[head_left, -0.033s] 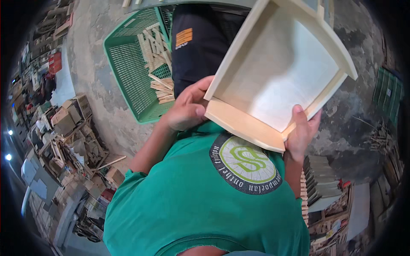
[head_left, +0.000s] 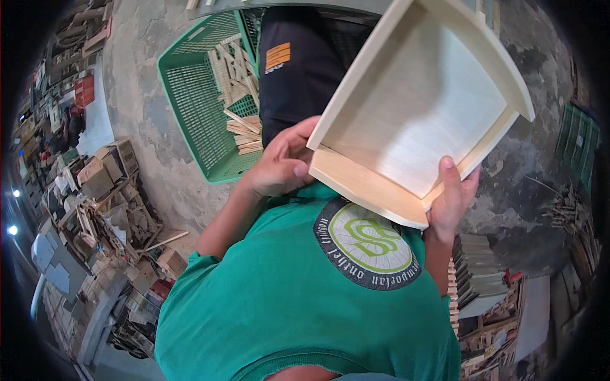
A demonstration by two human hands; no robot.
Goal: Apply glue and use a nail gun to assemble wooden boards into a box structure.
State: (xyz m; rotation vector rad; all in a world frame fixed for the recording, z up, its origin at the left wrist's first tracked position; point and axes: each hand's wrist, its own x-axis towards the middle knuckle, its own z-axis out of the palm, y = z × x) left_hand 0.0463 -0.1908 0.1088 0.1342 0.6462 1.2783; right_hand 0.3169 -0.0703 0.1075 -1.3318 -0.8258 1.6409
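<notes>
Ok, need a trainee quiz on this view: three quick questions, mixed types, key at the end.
1. Which hand has its thumb laid over an edge of the pale wooden tray?
2. True or false: the open side of the pale wooden tray is turned away from the camera.
3. Multiple choice: what lies in the green basket?
A) folded cloths
B) wooden strips
C) glass jars

Key:
1. The right hand.
2. False; the open side faces the camera.
3. B.
</notes>
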